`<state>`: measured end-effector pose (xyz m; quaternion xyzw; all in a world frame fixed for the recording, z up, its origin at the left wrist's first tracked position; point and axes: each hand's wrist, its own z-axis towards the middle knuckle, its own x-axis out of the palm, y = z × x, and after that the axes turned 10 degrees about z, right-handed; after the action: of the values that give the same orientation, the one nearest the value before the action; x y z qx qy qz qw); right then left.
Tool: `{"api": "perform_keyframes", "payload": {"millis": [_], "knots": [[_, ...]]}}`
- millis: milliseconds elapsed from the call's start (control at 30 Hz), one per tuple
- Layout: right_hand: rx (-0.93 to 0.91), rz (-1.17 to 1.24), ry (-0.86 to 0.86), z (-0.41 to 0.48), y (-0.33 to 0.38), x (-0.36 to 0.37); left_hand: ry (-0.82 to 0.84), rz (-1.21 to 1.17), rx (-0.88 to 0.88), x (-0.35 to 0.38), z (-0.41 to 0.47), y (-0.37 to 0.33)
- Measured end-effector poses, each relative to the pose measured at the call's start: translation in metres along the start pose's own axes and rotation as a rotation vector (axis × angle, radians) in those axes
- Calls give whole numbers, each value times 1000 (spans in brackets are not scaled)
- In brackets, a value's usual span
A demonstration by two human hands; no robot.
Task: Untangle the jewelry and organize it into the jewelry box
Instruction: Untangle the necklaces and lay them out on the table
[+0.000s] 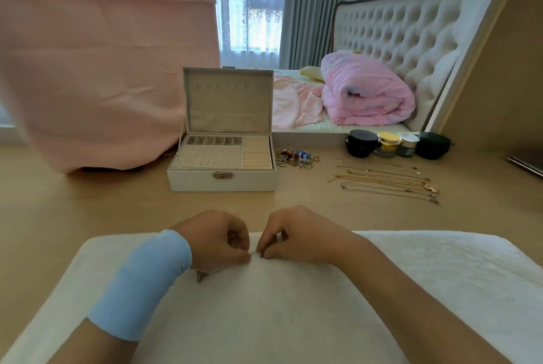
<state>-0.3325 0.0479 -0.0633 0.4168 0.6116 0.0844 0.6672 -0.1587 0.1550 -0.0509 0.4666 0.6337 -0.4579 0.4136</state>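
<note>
While two hands [214, 239] [293, 234] pinch one chain [202, 276] | one jewelry box [191, 183] | four jars [361, 143]

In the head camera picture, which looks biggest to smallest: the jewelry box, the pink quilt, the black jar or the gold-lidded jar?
1. jewelry box, with open lid
2. pink quilt; farther back, so unsure
3. black jar
4. gold-lidded jar

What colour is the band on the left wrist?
The band is light blue; head view shows it.
</note>
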Motion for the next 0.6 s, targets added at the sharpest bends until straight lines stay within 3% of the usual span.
{"api": "perform_keyframes", "payload": {"millis": [200, 333, 500, 600], "knots": [[-8, 13, -51, -1, -11, 8, -50, -28, -5, 5, 1, 3], [27, 469, -221, -2, -19, 5, -116, -150, 46, 11, 6, 13], [44, 1037, -324, -4, -20, -4, -151, -715, 54, 14, 11, 14], [29, 1098, -356, -4, -18, -5, -222, -614, 26, 19, 16, 15]]}}
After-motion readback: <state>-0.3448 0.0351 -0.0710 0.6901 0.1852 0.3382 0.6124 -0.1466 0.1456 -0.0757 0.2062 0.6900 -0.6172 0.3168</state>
